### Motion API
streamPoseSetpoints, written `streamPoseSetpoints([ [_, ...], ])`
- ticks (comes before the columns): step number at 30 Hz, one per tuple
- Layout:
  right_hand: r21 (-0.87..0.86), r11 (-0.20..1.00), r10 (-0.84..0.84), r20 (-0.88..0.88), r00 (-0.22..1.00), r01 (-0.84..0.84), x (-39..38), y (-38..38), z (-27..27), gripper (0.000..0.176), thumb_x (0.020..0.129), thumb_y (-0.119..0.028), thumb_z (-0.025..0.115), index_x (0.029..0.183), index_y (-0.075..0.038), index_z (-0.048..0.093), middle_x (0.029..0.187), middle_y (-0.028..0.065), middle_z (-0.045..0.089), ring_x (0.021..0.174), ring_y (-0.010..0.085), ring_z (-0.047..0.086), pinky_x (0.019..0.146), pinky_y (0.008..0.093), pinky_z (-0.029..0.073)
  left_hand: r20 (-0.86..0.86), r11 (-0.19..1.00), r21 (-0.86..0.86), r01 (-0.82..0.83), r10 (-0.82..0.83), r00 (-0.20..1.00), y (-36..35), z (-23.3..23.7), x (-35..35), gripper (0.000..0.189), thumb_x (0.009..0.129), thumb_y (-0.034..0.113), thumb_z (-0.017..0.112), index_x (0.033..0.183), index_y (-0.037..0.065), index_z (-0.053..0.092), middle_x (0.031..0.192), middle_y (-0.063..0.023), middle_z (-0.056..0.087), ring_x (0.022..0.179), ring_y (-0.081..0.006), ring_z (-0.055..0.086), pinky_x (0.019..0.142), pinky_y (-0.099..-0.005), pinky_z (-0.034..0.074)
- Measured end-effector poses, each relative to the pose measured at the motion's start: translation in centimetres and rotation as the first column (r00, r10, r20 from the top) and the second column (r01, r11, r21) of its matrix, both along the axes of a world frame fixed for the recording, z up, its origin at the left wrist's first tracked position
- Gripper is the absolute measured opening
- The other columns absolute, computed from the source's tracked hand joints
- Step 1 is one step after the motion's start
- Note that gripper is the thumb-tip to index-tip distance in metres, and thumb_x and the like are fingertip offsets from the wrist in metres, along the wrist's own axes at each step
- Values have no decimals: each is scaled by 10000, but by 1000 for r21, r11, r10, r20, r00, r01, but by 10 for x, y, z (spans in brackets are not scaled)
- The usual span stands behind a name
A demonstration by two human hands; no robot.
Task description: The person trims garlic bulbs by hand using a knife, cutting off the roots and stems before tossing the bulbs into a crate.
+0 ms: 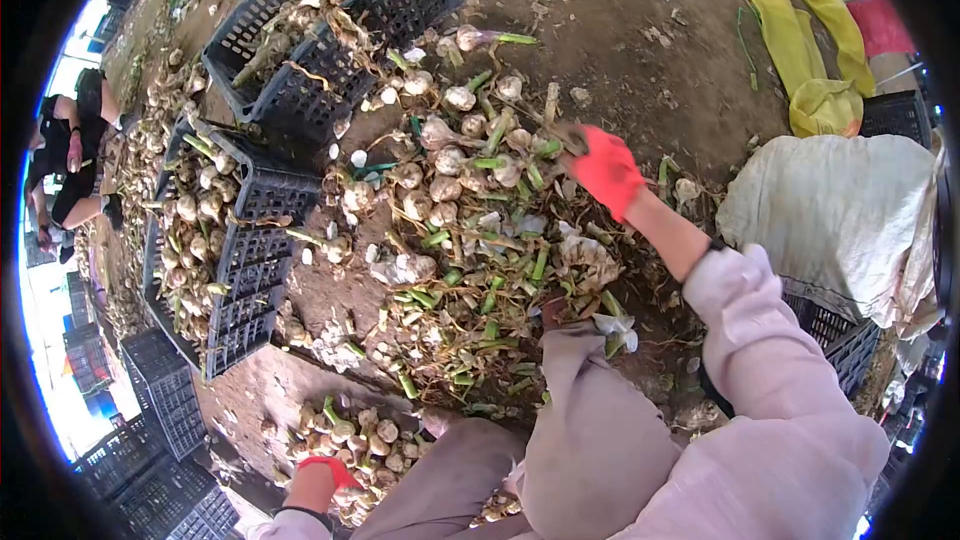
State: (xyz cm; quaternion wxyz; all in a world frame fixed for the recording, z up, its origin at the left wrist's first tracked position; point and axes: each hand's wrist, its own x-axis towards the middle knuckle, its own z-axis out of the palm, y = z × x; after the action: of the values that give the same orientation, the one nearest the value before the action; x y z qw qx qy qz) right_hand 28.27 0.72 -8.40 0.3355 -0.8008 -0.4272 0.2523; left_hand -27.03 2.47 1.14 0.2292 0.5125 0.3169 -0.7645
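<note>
My right hand [604, 168], in a red glove, is closed at the right edge of a pile of garlic bulbs [447, 162] with cut green stems. A brownish, thin thing shows at its fingers, too unclear to name. My left hand [332, 477], also in a red glove, is low in the view at the left side of a second heap of garlic bulbs [372, 445]; its fingers are hidden. Between the two heaps lie cut stalks and leaves [470, 325], in front of my knees.
Black crates [255, 250] holding garlic stand at the left and upper left [415, 0]. More crates [165, 400] are at the lower left. A white sack [830, 220] and yellow bags [795, 35] lie at the right. Another person [80, 155] is at the far left.
</note>
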Motion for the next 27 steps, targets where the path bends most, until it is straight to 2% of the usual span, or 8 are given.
streamPoseSetpoints([
  [2, -135, 990, -50, -145, 988, 30, -11, 42, 7, 487, 744, -186, 596, 1218, -103, 523, 1108, 197, 579, 971, 348, 570, 836, 373, 454, -152, 981, 68, -183, 191, 970, 2, 13, 20, 733, 707, 586, 581, 1267, 123, 485, 1291, -152, 488, 1154, -299, 498, 948, -401, 402],
  [5, -150, 981, 167, 349, 922, -121, -14, 83, -87, 553, 748, -236, 606, 1269, -113, 468, 997, 200, 613, 937, 346, 587, 807, 399, 469, 321, 867, 268, -420, 331, 888, 6, 12, 74, 692, 739, 517, 590, 1290, 117, 468, 1201, -144, 564, 1109, -282, 536, 934, -369, 415],
  [10, -310, 945, 120, 20, 993, -108, -49, 46, -45, 593, 757, -211, 579, 1307, -79, 398, 945, 250, 599, 888, 417, 572, 794, 442, 458, 767, 385, -92, -918, 616, 181, 14, -56, 166, 628, 773, 381, 642, 1290, 73, 463, 1223, -133, 552, 1098, -236, 541, 929, -323, 419],
  [12, -192, 970, 161, 49, 986, -149, -53, 14, -73, 586, 739, -160, 613, 1284, -46, 430, 957, 182, 626, 853, 333, 606, 767, 393, 471, 663, 198, -348, -916, 743, -91, 27, -49, 223, 587, 796, 276, 667, 1285, 33, 452, 1193, -110, 559, 1058, -180, 540, 888, -282, 436],
  [15, -127, 992, -84, -736, 672, -15, -56, -20, -24, 507, 699, -5, 593, 1201, -16, 520, 1003, 72, 634, 836, 146, 560, 777, 266, 449, 597, 177, -475, -862, 785, -167, 37, -94, 257, 567, 834, 269, 638, 1303, 34, 423, 1200, -98, 549, 1065, -184, 537, 877, -279, 437],
  [18, -88, 986, -144, -874, 464, 141, -65, -35, -1, 494, 670, 56, 571, 1162, 14, 535, 1003, 38, 624, 832, 96, 535, 763, 242, 443, 298, -268, -716, -645, 719, -628, 26, -89, 300, 574, 840, 335, 636, 1283, 34, 430, 1076, -69, 591, 888, -147, 572, 779, -298, 478],
  [23, -83, 973, -117, -981, 153, 216, -61, 0, 55, 504, 611, 123, 478, 1106, 56, 537, 992, 66, 609, 863, 147, 578, 744, 263, 452, 1, -456, -823, -340, 597, -802, 23, -117, 331, 481, 853, 460, 569, 1156, 93, 496, 987, -30, 605, 818, -146, 583, 667, -287, 496],
  [27, 44, 987, -98, -600, 794, 156, 3, 48, 23, 459, 686, -45, 615, 1140, -16, 558, 1021, 138, 611, 911, 222, 589, 807, 319, 465, -54, -521, -813, -258, 510, -859, 112, -69, 326, 368, 847, 465, 575, 942, 112, 529, 808, -27, 586, 650, -93, 537, 506, -229, 468],
])
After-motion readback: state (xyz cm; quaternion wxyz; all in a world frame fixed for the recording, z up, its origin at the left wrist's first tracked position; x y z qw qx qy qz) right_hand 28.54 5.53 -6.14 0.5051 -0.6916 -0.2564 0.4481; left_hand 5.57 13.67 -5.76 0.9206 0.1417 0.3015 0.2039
